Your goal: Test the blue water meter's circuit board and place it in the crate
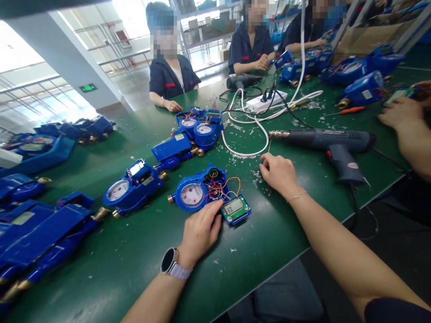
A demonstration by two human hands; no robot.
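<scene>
Touching display board (pixel 236 209), just below frame center, along its left edge with left hand (pixel 200 229), the nearer; clamping not discernible. Just up-left: blue meter (pixel 191 196), long axis slanting toward upper right. Farther right: curled right hand (pixel 280 174), hold not discernible.

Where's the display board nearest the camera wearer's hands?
In the head view, right of and below centre, the display board is beside the left hand, lower right of the opened blue meter.

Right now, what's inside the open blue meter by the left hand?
Inside the blue meter: a round dial, and tangled coloured wires in the open compartment beside it. Whatever lies beneath the wires is covered; can't tell.
</scene>
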